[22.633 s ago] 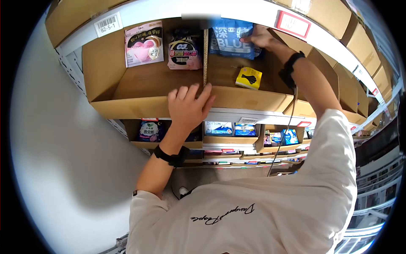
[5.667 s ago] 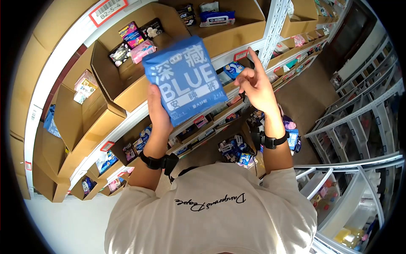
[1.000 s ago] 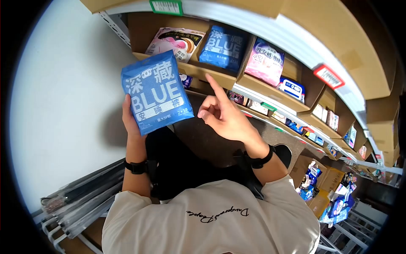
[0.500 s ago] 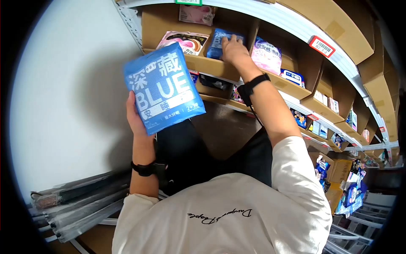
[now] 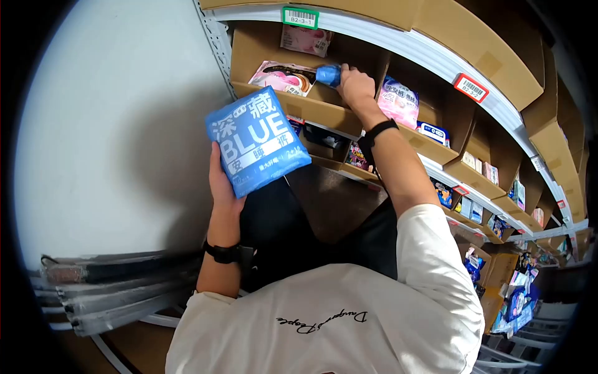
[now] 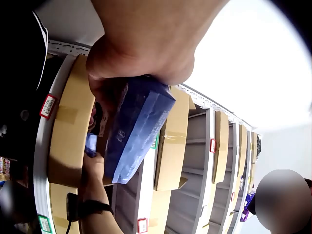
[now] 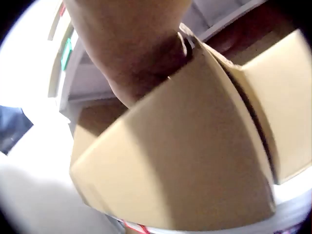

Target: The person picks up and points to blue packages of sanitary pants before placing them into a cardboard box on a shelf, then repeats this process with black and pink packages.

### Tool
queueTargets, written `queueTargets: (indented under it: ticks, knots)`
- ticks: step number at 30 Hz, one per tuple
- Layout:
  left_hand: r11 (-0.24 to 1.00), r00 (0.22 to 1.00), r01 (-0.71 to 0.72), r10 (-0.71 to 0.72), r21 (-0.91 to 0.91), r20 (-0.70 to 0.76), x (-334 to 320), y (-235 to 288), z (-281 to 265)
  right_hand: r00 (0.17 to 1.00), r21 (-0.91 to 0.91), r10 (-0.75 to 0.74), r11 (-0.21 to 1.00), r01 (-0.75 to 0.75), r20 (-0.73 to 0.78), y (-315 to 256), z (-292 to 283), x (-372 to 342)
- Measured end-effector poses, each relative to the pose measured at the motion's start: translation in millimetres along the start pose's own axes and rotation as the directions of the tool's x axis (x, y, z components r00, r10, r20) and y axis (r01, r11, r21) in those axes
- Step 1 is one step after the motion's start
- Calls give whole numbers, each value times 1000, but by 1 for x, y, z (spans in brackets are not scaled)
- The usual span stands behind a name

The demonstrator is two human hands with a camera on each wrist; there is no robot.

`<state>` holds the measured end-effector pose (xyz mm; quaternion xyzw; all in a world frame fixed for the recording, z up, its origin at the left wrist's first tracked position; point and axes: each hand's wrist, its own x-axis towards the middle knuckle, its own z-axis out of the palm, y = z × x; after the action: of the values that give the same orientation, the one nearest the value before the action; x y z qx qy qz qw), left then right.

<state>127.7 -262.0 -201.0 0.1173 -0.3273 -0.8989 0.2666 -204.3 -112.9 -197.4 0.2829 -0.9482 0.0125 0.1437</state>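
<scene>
My left hand [image 5: 225,177] holds a blue pack of period pants [image 5: 258,142] from its lower left side, its printed front facing up. The left wrist view shows this pack [image 6: 139,129] edge-on under the hand [image 6: 141,61]. Inside a cardboard shelf bin, my right hand [image 5: 358,90] grips a second blue pack of period pants [image 5: 328,75], which shows only a narrow part. A pink pack [image 5: 283,77] lies left of it in the same bin. In the right wrist view, the bin's cardboard wall [image 7: 180,156] hides the right fingers.
Across a cardboard divider [image 5: 382,59] lie a pink-and-purple pack [image 5: 399,103] and a blue-and-white pack [image 5: 432,133]. Shelf label B2-3-1 [image 5: 301,18] hangs above the bin. A white wall [image 5: 124,124] stands at left. Open cartons of packs [image 5: 498,277] sit at lower right.
Over the last second, my right hand has gone from pointing to reaching into the bin and gripping the second blue pack, which has turned. The left hand still holds its pack, now further right.
</scene>
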Motion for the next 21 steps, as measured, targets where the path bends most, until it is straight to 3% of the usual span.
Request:
queueTargets:
  ticks: [2,3,5,8,12,15,17,18,21]
  knots:
    - [1000,1000,21,-21,0,8,2,-1,-1,983,146,-23,988,50,-181,-15,-51,-30]
    - [1000,1000,18,-18,3,4,1,-1,-1,983,149,-26,987,54,-181,-20,-69,-50]
    - [997,1000,8,-9,70,4,-2,-2,-1,865,176,-150,949,261,-479,-30,-100,-92]
    - [994,996,62,-68,86,59,-12,-18,7,657,159,-246,856,492,-712,-32,-121,-148]
    - [988,982,72,-95,140,164,-35,-40,35,584,117,-331,793,598,-742,-35,-129,-219]
    - [987,970,53,-86,149,229,-46,-48,51,685,248,-277,788,563,-674,-32,-137,-258]
    - [994,922,109,-89,-31,378,-54,-55,59,690,251,-284,786,565,-666,-19,-138,-269]
    - [993,935,108,-86,-42,345,-57,-64,61,692,259,-289,777,573,-662,-11,-135,-274]
    - [989,910,97,-133,112,392,-69,-79,75,675,236,-338,758,609,-656,6,-137,-295]
